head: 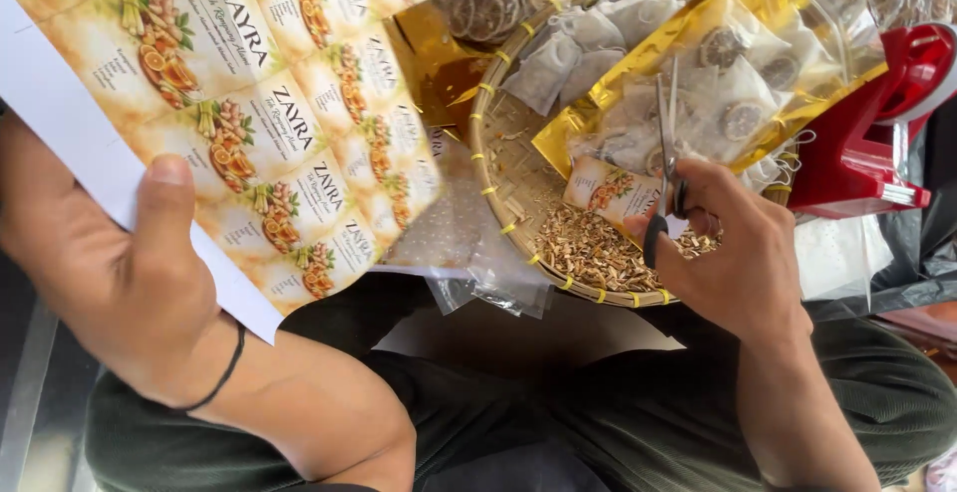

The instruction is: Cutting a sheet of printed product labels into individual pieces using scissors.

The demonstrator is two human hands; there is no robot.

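My left hand (pixel 120 273) grips a printed sheet of labels (pixel 249 113) by its white lower edge, thumb pressed flat on top and the rest of the fingers hidden underneath. A thin black band (pixel 224 372) circles that wrist. The sheet tilts up and away to the left of the woven basket (pixel 488 153), its rows of small cream-and-orange labels showing fruit pictures; its right corner reaches over toward the basket's left rim.

Below the basket's left rim lie some clear plastic bags (pixel 469 253), crumpled and overlapping. Under them, nearest me, my lap is covered in dark green cloth (pixel 598 412).

The basket itself is round, of pale bamboo with yellow ties along the rim. Inside it, near its lower rim, sits a loose heap of dried, chopped plant bits (pixel 588 248). Toward its upper rim lie small white mesh tea bags (pixel 568 48), and just beyond the upper rim are dried citrus slices (pixel 483 8) in clear wrap. A gold-backed clear pouch (pixel 718 63) filled with tea bags and dried slices lies slanted over the basket's right half.

My right hand (pixel 738 253) is over the basket's lower right rim, closed around a pair of scissors (pixel 666 153), fingers through the black handles, blades pointing up toward the pouch. The same hand pinches one small cut label (pixel 608 191) against the scissors.

Right of the basket stands a red tool (pixel 857 143) on a black plastic sheet (pixel 917 243).
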